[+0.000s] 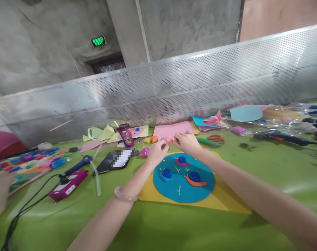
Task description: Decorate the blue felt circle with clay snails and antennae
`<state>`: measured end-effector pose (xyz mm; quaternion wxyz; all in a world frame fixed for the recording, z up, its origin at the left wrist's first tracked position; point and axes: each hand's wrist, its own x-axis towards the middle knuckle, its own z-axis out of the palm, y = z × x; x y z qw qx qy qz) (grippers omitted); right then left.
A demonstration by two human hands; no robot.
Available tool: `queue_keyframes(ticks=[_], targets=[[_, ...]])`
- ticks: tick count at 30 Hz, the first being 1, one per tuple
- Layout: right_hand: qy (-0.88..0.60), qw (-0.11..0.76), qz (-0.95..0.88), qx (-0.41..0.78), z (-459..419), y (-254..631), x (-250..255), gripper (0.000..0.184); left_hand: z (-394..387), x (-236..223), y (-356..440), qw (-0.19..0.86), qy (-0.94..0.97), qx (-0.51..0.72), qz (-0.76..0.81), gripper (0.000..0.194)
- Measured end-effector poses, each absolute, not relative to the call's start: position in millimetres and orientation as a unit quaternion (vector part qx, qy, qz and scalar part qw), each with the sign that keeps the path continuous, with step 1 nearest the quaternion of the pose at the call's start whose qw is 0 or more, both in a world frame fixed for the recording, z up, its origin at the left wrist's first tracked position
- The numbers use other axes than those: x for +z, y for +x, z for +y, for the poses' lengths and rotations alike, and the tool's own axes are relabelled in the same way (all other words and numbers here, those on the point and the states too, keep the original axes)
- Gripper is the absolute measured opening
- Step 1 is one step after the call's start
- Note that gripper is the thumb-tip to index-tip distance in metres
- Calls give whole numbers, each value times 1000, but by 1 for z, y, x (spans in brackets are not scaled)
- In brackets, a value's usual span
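Note:
Past the far edge of the craft picture, both hands are brought together with bent, pinching fingers. My left hand (157,152) and my right hand (186,143) meet at a small pink packet (169,139), partly hidden by the fingers. Below them lies a blue paper circle (171,191) on a yellow sheet (226,202). Dark blue caps with pink, blue and orange crescent shapes under them form snails on the circle, among small yellow-green marks. A magenta packet (144,152) sits left of my left hand, and an orange lump (154,139) is just beyond it.
A purple cup with a straw (125,135), a phone (113,160), a glue gun (78,165) and a magenta power strip (68,185) stand leftward. Green-and-orange scissors (211,141) and another glue gun (286,136) lie rightward. Another person's hand (0,191) enters at left.

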<state>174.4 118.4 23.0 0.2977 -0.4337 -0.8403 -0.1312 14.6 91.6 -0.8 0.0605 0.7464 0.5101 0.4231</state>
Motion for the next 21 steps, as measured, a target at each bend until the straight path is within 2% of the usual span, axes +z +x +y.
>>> queue_keyframes(ticks=[3,5,7,8,11,14,17,21], targets=[[-429,310,-845,-85,118,178,22,17,91,-1,11,-51,761,430,483,17],[-412,319,-852,-47,119,177,20,16,93,0,7,-113,774,432,450,35],[-389,328,-861,-10,119,176,19,18,96,-1,3,-127,795,408,432,56],[-378,333,-864,7,119,175,18,19,98,-2,1,-124,804,390,431,59],[-363,353,-862,41,120,173,17,16,101,-3,-2,-105,814,349,452,49],[-315,422,-849,49,122,173,16,6,101,-3,-2,-98,817,324,466,43],[-239,490,-838,-4,126,175,16,5,99,-2,0,-90,812,326,476,45],[-239,482,-840,-70,132,176,14,7,98,-1,2,-80,811,321,482,46]])
